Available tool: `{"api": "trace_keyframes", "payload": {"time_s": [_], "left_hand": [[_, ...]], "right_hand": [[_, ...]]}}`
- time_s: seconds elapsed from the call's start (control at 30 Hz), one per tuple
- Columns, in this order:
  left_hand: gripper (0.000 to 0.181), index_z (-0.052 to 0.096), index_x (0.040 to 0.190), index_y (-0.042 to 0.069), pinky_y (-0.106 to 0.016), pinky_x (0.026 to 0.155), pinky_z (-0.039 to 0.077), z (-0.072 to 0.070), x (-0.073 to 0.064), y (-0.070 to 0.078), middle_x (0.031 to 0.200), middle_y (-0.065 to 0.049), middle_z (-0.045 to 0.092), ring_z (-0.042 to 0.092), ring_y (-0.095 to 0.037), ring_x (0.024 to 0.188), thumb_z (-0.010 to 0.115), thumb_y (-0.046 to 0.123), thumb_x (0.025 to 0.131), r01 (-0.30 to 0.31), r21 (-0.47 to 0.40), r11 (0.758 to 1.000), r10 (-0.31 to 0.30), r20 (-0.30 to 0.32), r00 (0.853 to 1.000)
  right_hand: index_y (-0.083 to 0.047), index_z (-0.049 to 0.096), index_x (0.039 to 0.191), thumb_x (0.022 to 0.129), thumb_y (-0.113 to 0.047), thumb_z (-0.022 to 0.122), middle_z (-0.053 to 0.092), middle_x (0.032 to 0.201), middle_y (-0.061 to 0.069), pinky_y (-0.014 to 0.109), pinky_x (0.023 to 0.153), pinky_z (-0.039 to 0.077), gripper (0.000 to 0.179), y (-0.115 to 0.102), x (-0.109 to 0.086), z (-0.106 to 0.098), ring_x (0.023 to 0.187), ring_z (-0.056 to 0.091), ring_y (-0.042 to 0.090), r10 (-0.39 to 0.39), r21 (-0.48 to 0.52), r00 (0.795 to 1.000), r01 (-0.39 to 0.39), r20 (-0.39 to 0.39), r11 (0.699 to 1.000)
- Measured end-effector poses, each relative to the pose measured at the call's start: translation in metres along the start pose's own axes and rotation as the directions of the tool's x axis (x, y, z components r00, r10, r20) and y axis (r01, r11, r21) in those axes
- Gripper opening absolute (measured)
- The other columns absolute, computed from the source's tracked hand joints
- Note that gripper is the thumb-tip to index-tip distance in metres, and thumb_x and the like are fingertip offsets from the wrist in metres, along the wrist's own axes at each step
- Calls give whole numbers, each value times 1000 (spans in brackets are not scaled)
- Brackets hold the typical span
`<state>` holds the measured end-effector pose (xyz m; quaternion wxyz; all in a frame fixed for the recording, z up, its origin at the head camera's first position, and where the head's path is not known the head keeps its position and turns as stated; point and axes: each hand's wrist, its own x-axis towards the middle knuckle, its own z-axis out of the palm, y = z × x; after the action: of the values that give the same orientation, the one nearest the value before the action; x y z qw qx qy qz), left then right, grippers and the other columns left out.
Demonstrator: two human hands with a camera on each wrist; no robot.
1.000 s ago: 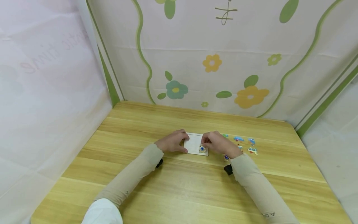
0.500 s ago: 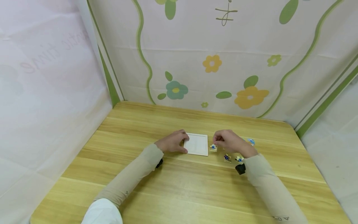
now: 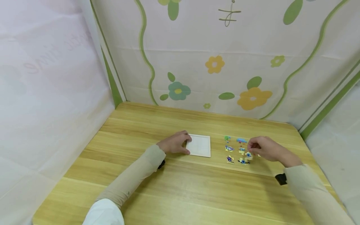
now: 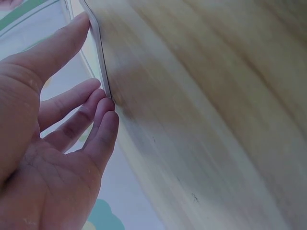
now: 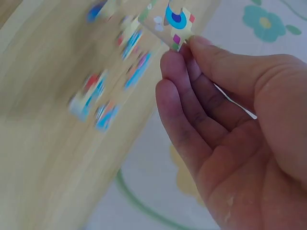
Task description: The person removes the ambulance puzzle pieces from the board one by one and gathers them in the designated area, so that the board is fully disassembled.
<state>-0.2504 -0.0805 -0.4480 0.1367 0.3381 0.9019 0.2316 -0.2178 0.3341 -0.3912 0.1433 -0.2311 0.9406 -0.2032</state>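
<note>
In the head view a white puzzle tray (image 3: pixel 199 146) lies on the table. My left hand (image 3: pixel 175 143) holds the tray by its left side, thumb near the front corner and fingers toward the back. The left wrist view shows the thumb and fingertips against the tray's edge (image 4: pixel 103 64). To the right, my right hand (image 3: pixel 265 149) pinches a puzzle piece (image 5: pixel 175 21) with a blue ring on it, between thumb and fingers. That piece is above other puzzle pieces (image 3: pixel 229 148) laid out on the table. My hand partly hides the pieces at the right.
The pieces lie in loose rows on the wooden table (image 3: pixel 180 193), right of the tray. Patterned white cloth (image 3: pixel 191 40) stands behind the table, with more cloth (image 3: pixel 56 103) along the left side.
My right hand has carried the puzzle piece from over the tray rightward to the other pieces, exposing the tray's bare surface. My left hand stays at the tray.
</note>
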Motion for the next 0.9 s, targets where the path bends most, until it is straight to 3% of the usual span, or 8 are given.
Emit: {"api": "trace_keyframes", "payload": {"time_s": [0.2,0.4,0.6,0.9], "left_hand": [[57,63,139,0,-38,110,49,-1,0,-1,138,-12,59,55,-24,123,84,27,93,5,7,1000,-5,2,1000],[57,63,139,1,-38,110,49,0,0,-2,140,-12,59,55,-25,125,83,29,94,4,13,1000,-4,7,1000],[58,62,140,0,-38,111,49,-1,-1,-3,140,-12,58,55,-26,128,83,28,93,2,2,1000,-2,7,1000],[57,63,139,1,-37,111,50,0,2,-5,140,-11,59,56,-25,128,84,28,93,-6,12,1000,6,3,1000]], "right_hand": [[-13,66,89,103,-7,66,65,85,-1,26,65,43,16,21,-17,-8,72,52,5,17,-6,999,-17,48,1000],[-12,68,90,103,-6,66,68,89,-2,25,65,45,14,42,-24,0,75,54,8,50,16,995,-52,88,999],[-11,68,89,103,-4,64,67,87,0,24,65,44,16,50,-24,12,75,54,7,64,49,997,-66,46,997],[-10,73,94,102,-5,67,71,91,-2,23,67,50,12,54,-24,22,78,59,4,55,3,998,-55,-15,998]]}}
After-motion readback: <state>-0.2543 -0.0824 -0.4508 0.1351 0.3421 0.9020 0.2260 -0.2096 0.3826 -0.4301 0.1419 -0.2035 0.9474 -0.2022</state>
